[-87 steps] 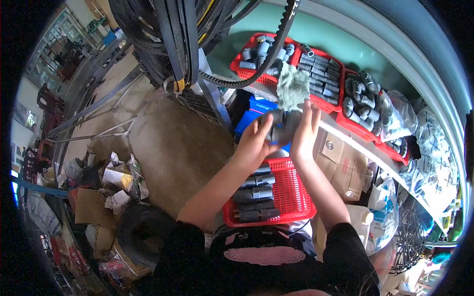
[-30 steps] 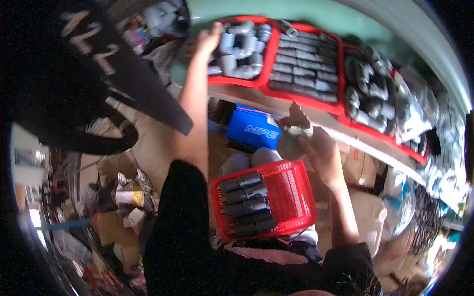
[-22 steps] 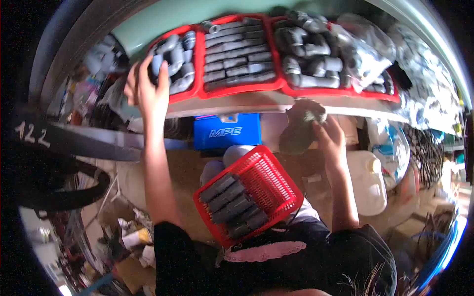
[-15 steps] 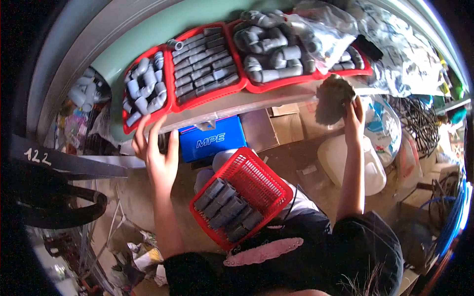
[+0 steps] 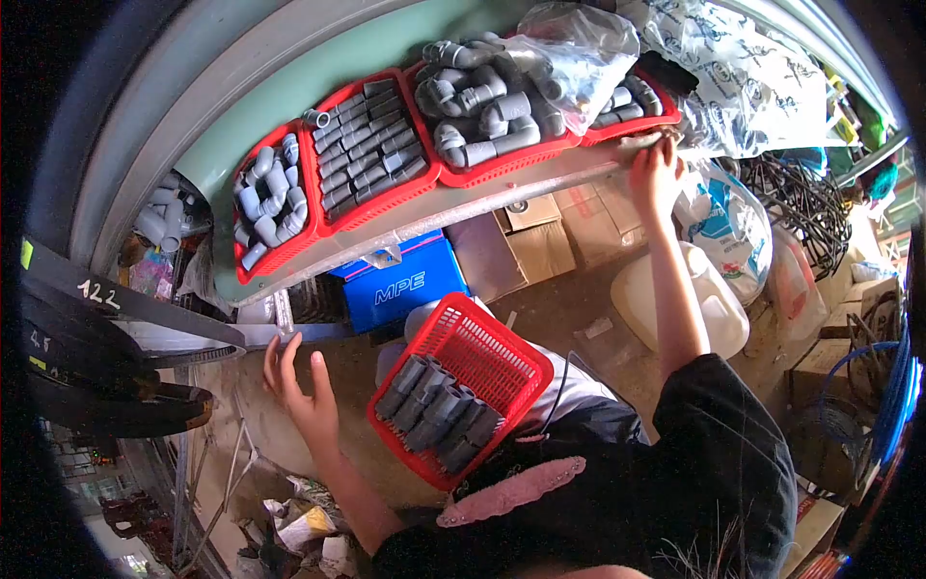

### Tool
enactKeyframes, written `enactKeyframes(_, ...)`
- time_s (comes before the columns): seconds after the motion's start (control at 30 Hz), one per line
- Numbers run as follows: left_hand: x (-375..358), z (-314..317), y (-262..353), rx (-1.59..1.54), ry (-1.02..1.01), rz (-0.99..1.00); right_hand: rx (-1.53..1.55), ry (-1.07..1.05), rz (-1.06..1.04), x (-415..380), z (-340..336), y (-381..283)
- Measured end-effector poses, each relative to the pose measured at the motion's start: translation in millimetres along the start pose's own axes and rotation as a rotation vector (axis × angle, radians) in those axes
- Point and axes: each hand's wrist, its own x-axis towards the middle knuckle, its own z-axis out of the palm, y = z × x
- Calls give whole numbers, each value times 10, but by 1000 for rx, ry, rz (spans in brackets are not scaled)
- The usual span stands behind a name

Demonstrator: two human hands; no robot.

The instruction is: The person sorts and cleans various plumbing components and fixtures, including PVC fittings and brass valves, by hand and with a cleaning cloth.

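My right hand (image 5: 659, 183) is at the front edge of the shelf (image 5: 521, 193), fingers curled over a greyish rag (image 5: 639, 142), which is mostly hidden. Just beyond it stands the rightmost red basket of grey fittings (image 5: 627, 104). My left hand (image 5: 307, 396) is open with fingers spread, in the air below the shelf's left end, touching nothing. Between my arms a red basket (image 5: 492, 343) rests tilted on my lap. Dark grey pipe couplings (image 5: 434, 405) lie in rows in its nearer left half.
On the shelf, red baskets hold grey elbows (image 5: 497, 116), straight couplings (image 5: 371, 145) and mixed fittings (image 5: 270, 198); a plastic bag (image 5: 579, 58) covers some. Below are a blue box (image 5: 405, 285), cardboard (image 5: 540, 241) and a white jug (image 5: 704, 299). A dark metal frame (image 5: 145, 309) stands left.
My right hand has moved from in front of the shelf to its edge with the rag, which hung in full view before. My left hand has drawn down, away from the left basket.
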Motion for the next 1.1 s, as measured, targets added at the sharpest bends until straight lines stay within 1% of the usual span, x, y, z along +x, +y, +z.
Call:
enactKeyframes(0.03,-28,12,6,1,-9,-9,-111,-70,-19,-46,-82,-172)
enactKeyframes(0.07,-52,21,22,3,-19,-17,-147,-204,133,-88,-57,-285)
enactKeyframes(0.1,-66,25,39,6,-28,-23,-105,-233,153,-59,-34,-311)
enactKeyframes(0.17,-74,37,111,-11,-31,-22,-159,-239,161,27,114,-290)
enactKeyframes(0.23,-80,49,205,-3,-34,-27,-76,-235,213,70,212,-318)
enactKeyframes(0.3,-101,23,280,35,-40,-41,-14,-226,313,48,211,-331)
enactKeyframes(0.33,-105,8,280,52,-35,-10,339,-83,364,46,150,-270)
enactKeyframes(0.4,-131,-67,330,56,-22,-10,80,101,262,-12,-51,-322)
enactKeyframes(0.43,-160,-106,348,59,-17,-13,91,168,285,5,-143,-369)
enactKeyframes(0.5,-244,-160,334,72,-6,-55,246,304,263,112,-318,-436)
enactKeyframes(0.57,-320,-205,328,68,-10,-93,289,269,225,306,-474,-555)
enactKeyframes(0.6,-353,-229,330,57,-16,-113,376,242,170,456,-595,-631)
enactKeyframes(0.63,-389,-257,326,48,-22,-133,464,214,116,578,-619,-676)
enactKeyframes(0.7,-469,-308,268,77,-36,-131,493,-80,319,924,65,-600)
enactKeyframes(0.77,-526,-307,222,81,-22,-139,422,-634,640,1488,241,-729)
enactKeyframes(0.8,-559,-292,206,72,-3,-147,541,-610,642,1616,381,-706)
enactKeyframes(0.87,-610,-358,224,60,18,-175,809,-573,613,1673,350,-659)
enactKeyframes(0.9,-606,-391,266,51,26,-192,587,-622,537,1797,689,-516)
enactKeyframes(0.97,-606,-442,280,41,49,-223,663,-443,492,1723,483,-723)
enactKeyframes(1.0,-616,-461,268,40,59,-234,458,-305,503,1668,334,-902)
enactKeyframes(1.03,-638,-485,253,39,62,-243,811,-240,409,1635,295,-885)
enactKeyframes(1.1,-666,-525,198,55,69,-230,1007,-221,491,1604,192,-860)
